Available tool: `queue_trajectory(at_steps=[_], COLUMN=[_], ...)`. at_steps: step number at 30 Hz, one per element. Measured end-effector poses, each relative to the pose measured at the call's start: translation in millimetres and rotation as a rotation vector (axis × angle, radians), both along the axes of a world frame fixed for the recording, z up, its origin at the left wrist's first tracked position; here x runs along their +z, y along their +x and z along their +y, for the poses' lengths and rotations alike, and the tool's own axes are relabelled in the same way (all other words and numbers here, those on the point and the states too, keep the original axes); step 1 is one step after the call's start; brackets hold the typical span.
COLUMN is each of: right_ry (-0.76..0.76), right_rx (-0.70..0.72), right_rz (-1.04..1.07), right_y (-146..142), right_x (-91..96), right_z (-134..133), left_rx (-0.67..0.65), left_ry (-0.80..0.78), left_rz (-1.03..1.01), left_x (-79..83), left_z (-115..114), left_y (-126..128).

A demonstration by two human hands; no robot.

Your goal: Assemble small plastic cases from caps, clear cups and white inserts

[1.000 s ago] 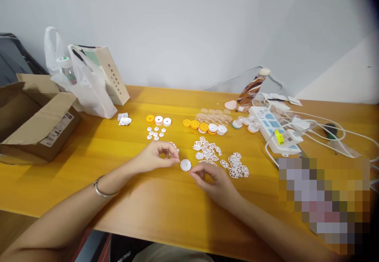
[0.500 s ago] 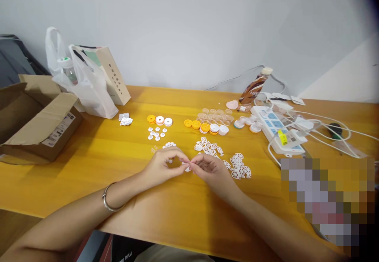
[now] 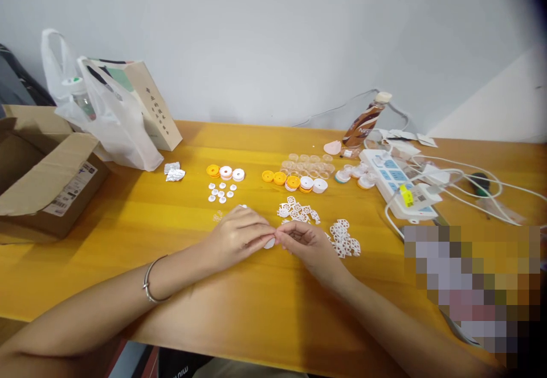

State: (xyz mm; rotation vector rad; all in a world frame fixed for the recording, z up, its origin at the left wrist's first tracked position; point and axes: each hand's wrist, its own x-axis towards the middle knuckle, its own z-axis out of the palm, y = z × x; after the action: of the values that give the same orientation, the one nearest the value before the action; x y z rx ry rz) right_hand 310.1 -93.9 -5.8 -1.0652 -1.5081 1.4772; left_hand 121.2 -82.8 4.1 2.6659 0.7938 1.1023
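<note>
Okay, we have left hand and right hand pinched closed over the round white plastic-looking disc, likely for fine control; can't tell if gripping anything.

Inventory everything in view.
Disc: one, white, at fingertips
Small caps: eight, white, centre
Lattice pieces: many, white, centre
Round parts: several, orange/white, centre
Cups: several, clear, behind those
Power strip: one, white, right
Cables: several, white, right
Bottle: one, brown, right
Foil scraps: two, silver, left
Cardboard box: one, brown, left
Plastic bag: one, white, left
Paper bag: one, beige, left
Table: one, orange, beneath
Wall: one, pale, behind
Left hand: one, bare, centre
Right hand: one, bare, centre
</note>
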Motion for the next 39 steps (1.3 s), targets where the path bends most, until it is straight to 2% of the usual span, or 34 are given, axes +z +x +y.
queue_trajectory(at_steps=[2,5,8,10,18,39], right_ry=[0.105,0.392,0.661,0.734,0.721,0.683], right_rx=[-0.046,-0.139,-0.088,-0.034,0.000,-0.003], right_rz=[-0.062,-0.239,-0.382,-0.417,-0.485,-0.505], right_y=[2,6,6,4,2,3], right_x=[-4.7,-15.4,-26.6,-32.0,-40.5,-38.3], right_z=[-1,-3,-6,-7,-5,-6], left_rx=[-0.006,0.005,0.027,0.026,0.051,0.093], left_ry=[-0.023,-0.086,-0.152,-0.170,-0.198,-0.258], left_rz=[-0.020,-0.048,-0.040,-0.012,0.064,0.082], left_x=[-2.9,-13.4,-27.0,-33.5,-37.7,-39.5], left_z=[2,4,6,6,7,7], left_y=[-3,-7,-10,-9,-8,-7])
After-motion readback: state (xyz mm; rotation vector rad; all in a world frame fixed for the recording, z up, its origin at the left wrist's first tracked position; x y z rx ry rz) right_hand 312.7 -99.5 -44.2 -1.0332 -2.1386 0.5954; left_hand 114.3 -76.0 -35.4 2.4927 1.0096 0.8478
